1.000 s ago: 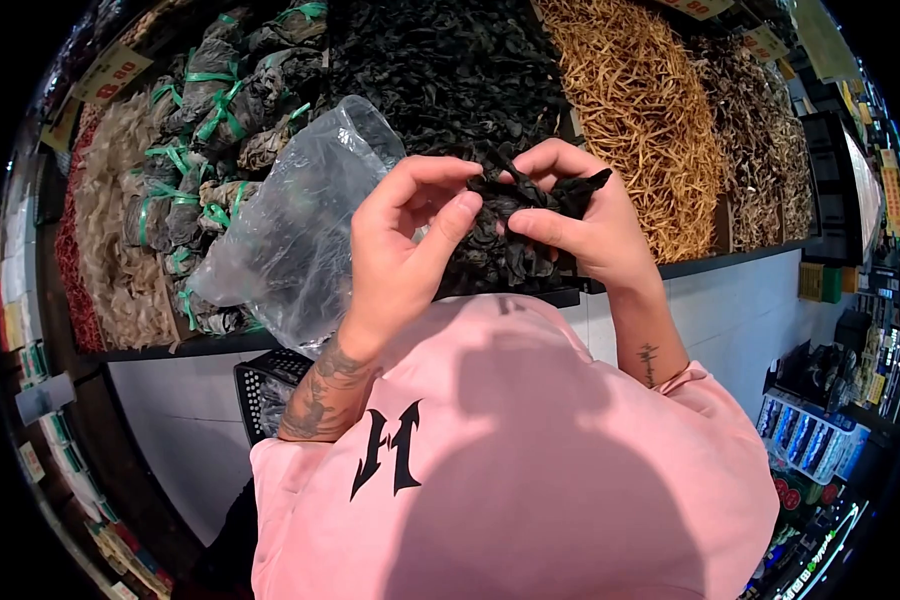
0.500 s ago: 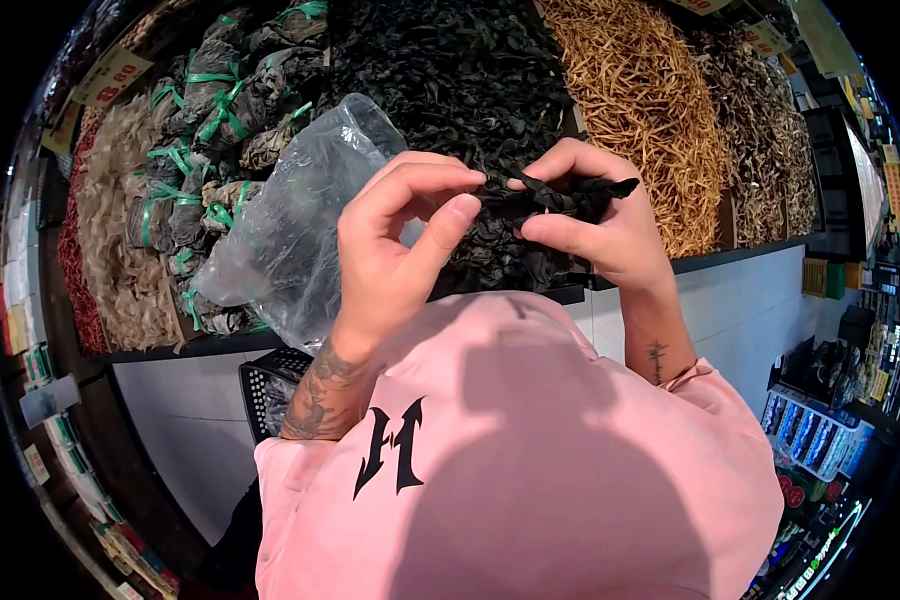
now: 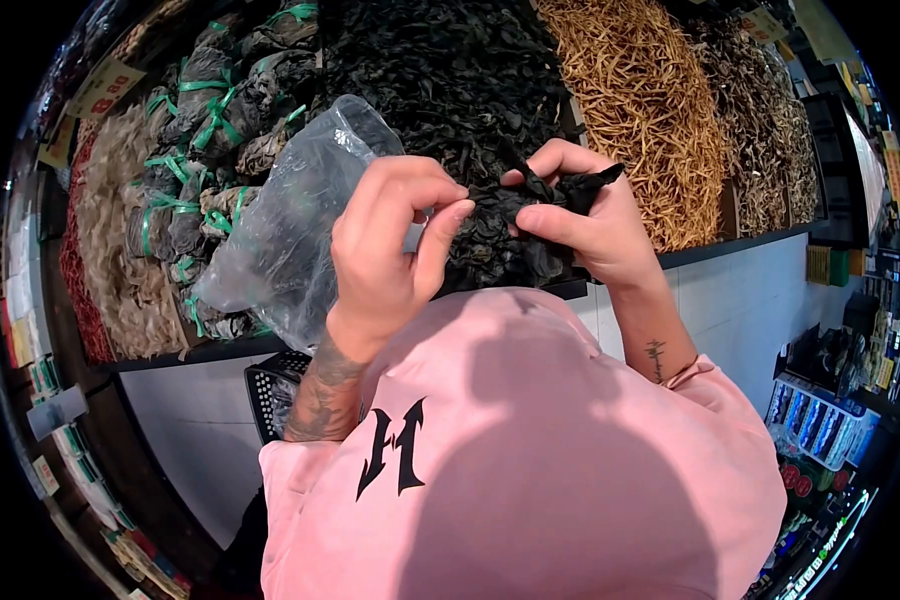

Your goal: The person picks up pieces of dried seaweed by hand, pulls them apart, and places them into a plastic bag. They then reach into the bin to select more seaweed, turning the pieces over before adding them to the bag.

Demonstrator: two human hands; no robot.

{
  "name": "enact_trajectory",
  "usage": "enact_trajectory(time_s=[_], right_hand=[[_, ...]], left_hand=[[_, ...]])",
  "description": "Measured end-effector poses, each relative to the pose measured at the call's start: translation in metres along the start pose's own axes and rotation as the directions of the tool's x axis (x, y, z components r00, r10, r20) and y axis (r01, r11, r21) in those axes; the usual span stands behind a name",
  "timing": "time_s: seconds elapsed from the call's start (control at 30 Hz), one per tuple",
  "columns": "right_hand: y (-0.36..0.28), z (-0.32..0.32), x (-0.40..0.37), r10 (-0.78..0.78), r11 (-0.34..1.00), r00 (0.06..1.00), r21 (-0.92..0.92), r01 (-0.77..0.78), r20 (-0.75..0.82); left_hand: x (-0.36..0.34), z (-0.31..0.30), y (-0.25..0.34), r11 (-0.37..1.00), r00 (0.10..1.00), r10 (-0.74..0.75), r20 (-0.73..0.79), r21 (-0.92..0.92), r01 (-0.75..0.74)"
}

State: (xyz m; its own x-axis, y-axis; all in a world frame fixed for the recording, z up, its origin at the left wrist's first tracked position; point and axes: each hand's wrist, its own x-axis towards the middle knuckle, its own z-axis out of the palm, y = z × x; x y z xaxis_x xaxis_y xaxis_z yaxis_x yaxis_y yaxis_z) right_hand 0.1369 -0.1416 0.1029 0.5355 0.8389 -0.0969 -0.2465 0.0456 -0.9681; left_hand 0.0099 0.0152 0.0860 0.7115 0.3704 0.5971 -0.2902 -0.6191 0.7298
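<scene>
My left hand (image 3: 385, 255) pinches the rim of a clear plastic bag (image 3: 290, 225) that hangs open toward the left over the display. Close beside it, my right hand (image 3: 585, 220) grips a clump of black dried fungus (image 3: 510, 215), holding it at the bag's mouth, fingertips of both hands nearly touching. Just behind my hands lies the bin of loose black dried fungus (image 3: 440, 70). My pink shirt (image 3: 530, 450) fills the lower part of the view.
Bins line the display shelf: pale shredded dried goods (image 3: 110, 240) at left, dark bundles tied with green bands (image 3: 200, 110), golden dried strands (image 3: 640, 100) and brown dried mushrooms (image 3: 760, 130) at right. A black basket (image 3: 275, 385) sits below the shelf edge. Packaged goods (image 3: 820, 420) stand at lower right.
My hands have shifted slightly while working the fungus clump at the bag's mouth; the clump looks more bunched in my right hand and the left fingers have closed in a little.
</scene>
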Motion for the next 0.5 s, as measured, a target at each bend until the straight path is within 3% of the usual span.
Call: enact_trajectory(time_s=[0.1,0.2,0.27,0.4,0.5], right_hand=[[0.004,0.003,-0.002,-0.038,0.999,0.999,0.030,0.038,-0.009],[0.005,0.004,-0.005,-0.173,0.981,0.985,-0.094,0.171,-0.012],[0.004,0.003,-0.007,-0.356,0.866,0.933,-0.353,0.353,0.058],[0.004,0.010,-0.007,-0.642,0.607,0.743,-0.467,0.643,0.189],[0.006,0.010,-0.008,-0.700,0.493,0.671,-0.515,0.701,0.243]], left_hand=[[-0.003,0.003,-0.004,0.990,0.995,0.097,-0.037,0.108,-0.093],[-0.003,0.004,-0.004,0.976,0.977,0.178,-0.114,0.147,-0.161],[-0.003,0.002,-0.002,0.962,0.959,0.240,-0.149,0.172,-0.213],[-0.005,-0.001,0.003,0.959,0.955,0.251,-0.157,0.175,-0.223],[-0.005,-0.001,0.007,0.967,0.954,0.235,-0.188,0.145,-0.210]])
